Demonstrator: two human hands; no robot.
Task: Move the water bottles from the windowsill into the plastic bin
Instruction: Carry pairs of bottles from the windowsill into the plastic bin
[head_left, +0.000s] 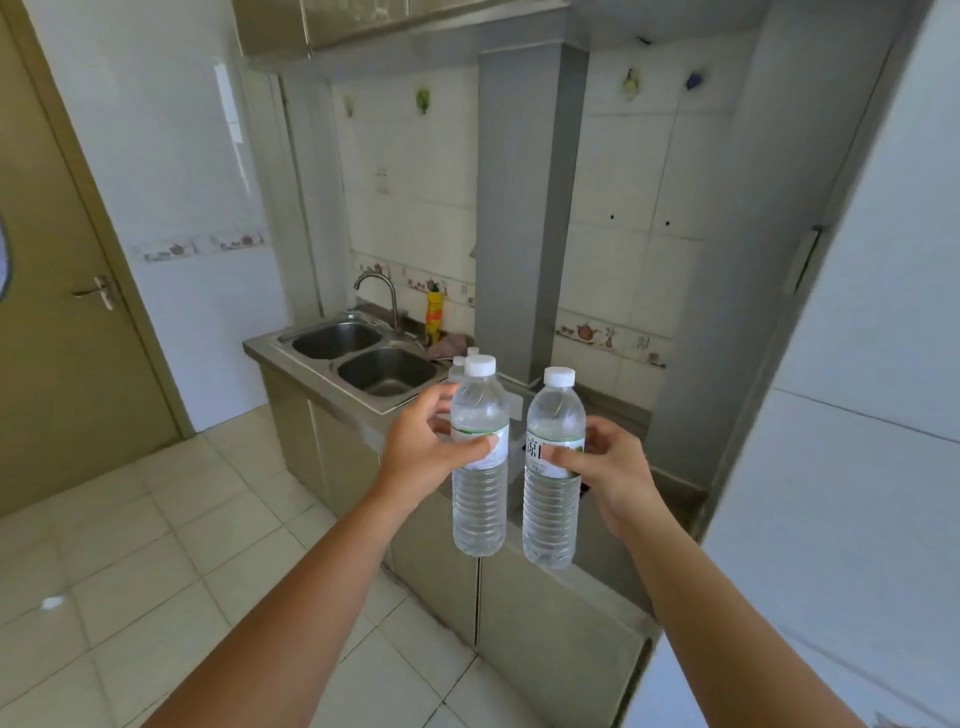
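I hold two clear water bottles with white caps upright in front of me, above the counter edge. My left hand (423, 447) grips the left bottle (479, 499) around its label. The right bottle (553, 504) is gripped the same way by my right hand (610, 467). Behind them, on the counter, stands a clear plastic bin (514, 408), mostly hidden by the bottles. White caps of more bottles (460, 362) poke up just behind the left bottle. No windowsill is in view.
A steel double sink (363, 358) with a faucet (376, 291) sits at the counter's left end, with a yellow dish-soap bottle (434, 314) and a pink cloth (449, 345) behind it. A grey column (524, 208) rises from the counter. A door (62, 312) is at left, a white fridge (857, 415) at right.
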